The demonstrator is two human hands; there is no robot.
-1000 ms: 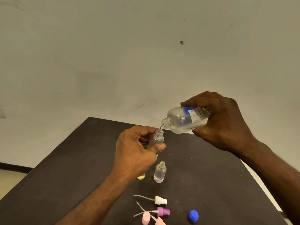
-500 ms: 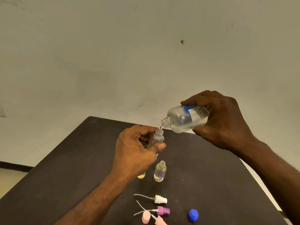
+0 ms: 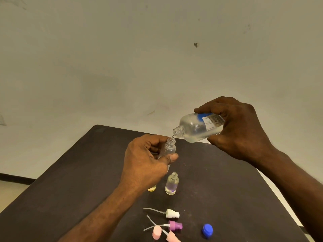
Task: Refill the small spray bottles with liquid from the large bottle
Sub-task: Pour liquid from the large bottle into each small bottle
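My right hand (image 3: 239, 130) grips the large clear bottle (image 3: 195, 129) with a blue and white label, tilted mouth-down to the left. A thin stream runs from its open neck into a small clear spray bottle (image 3: 168, 148), which my left hand (image 3: 146, 163) holds raised above the dark table (image 3: 70, 180) between thumb and fingers. A second small open bottle (image 3: 172, 184) stands on the table below with a little clear liquid. A third small bottle with a yellowish base (image 3: 151, 189) is mostly hidden behind my left wrist.
Near the front edge lie a white spray head (image 3: 172, 213), a purple spray head (image 3: 174, 226), pink caps (image 3: 156, 233) and the blue cap (image 3: 207, 230) of the large bottle. A pale wall stands behind the table.
Both hands and the bottles stay almost still. The large bottle has risen very slightly while liquid keeps trickling into the small bottle.
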